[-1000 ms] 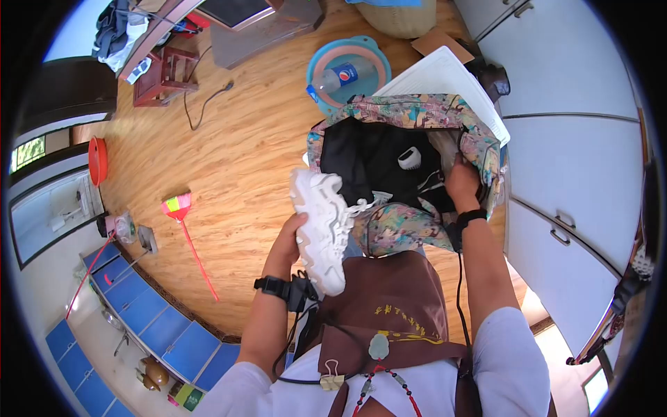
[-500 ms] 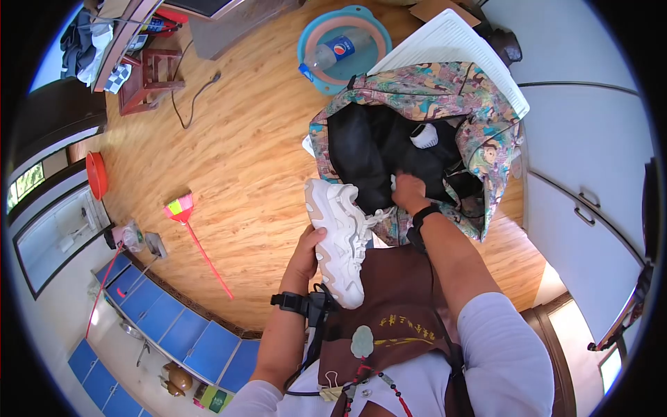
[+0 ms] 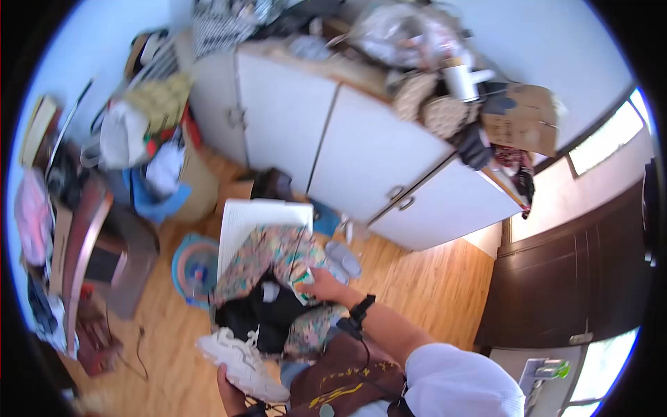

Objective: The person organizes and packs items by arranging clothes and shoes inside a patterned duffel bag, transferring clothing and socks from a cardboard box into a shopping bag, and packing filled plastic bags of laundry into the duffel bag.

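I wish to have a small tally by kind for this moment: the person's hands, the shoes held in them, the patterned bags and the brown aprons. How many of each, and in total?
Hands: 2 (left hand, right hand)
Held shoes: 1 (white shoe)
Patterned bags: 1 (patterned bag)
Aprons: 1 (brown apron)
Total: 5

Shoe [image 3: 242, 367] left — cupboards [image 3: 379, 153] ahead
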A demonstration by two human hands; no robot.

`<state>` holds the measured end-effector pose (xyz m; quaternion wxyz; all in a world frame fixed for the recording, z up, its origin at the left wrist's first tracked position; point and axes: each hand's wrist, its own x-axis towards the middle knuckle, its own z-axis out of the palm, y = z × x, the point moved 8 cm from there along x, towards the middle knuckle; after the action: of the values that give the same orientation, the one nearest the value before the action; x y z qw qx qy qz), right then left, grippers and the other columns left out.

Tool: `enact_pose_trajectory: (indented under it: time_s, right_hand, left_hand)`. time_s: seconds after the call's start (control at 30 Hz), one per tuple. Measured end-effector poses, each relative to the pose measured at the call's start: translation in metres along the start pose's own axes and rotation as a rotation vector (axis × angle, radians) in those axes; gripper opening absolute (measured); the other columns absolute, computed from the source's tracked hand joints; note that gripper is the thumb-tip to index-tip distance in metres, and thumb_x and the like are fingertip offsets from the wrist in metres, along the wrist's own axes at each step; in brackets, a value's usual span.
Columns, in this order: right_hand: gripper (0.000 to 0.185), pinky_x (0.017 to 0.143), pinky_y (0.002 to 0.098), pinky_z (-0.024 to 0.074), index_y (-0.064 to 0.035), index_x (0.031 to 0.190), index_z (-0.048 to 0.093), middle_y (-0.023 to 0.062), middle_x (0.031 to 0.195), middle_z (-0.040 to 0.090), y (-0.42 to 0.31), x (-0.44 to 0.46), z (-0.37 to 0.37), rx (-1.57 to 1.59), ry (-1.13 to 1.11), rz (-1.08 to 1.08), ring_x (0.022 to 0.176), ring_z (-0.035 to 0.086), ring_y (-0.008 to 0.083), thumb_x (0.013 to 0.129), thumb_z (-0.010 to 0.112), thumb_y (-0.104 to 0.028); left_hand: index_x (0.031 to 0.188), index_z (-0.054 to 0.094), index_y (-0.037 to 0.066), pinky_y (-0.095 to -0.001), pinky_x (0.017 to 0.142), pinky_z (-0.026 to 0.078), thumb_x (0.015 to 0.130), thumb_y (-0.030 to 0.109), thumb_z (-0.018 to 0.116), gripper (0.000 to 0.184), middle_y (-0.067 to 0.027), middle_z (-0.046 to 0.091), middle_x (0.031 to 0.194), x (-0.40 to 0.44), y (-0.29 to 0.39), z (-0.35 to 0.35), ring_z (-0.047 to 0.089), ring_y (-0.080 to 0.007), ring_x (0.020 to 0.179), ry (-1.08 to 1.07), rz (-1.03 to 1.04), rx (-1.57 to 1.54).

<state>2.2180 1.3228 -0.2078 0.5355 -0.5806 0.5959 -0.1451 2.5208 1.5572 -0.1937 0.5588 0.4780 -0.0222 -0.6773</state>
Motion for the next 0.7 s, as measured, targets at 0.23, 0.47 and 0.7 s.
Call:
enact_pose_trajectory:
  time_s: [0.23,0.47,0.7]
  right_hand:
    - [0.030,0.036,0.0246,0.0426,-0.0001,0.091,0.056,0.0053,0.066,0.059,0.006,-0.066,-0.186,0.471,0.494,0.124,0.047,0.054,0.0114,0.084,0.064,-0.028]
    - [0.026,0.036,0.0247,0.0422,-0.0009,0.094,0.056,0.0065,0.069,0.059,0.058,-0.172,-0.402,0.797,1.086,0.079,0.048,0.054,0.0135,0.084,0.063,-0.023]
    - [0.025,0.054,0.0341,0.0535,-0.0031,0.103,0.050,0.0126,0.083,0.060,0.114,-0.217,-0.617,1.358,1.232,-0.491,0.064,0.062,0.0245,0.092,0.050,-0.026]
  left_hand:
    - [0.131,0.038,-0.002,-0.0411,0.100,0.035,0.087,0.036,0.047,0.059,-0.0167,0.050,0.125,0.058,0.036,0.099,0.049,-0.0308,0.114,-0.155,0.029,0.146]
    - [0.125,0.043,-0.001,-0.0408,0.096,0.038,0.081,0.032,0.055,0.056,-0.0143,0.054,0.119,0.099,0.010,0.182,0.052,-0.0292,0.109,-0.205,-0.021,0.232]
    - [0.125,0.049,0.014,-0.0408,0.091,0.044,0.083,0.054,0.050,0.058,-0.0094,0.056,0.118,0.088,-0.037,0.238,0.053,-0.0269,0.107,-0.150,-0.318,0.318]
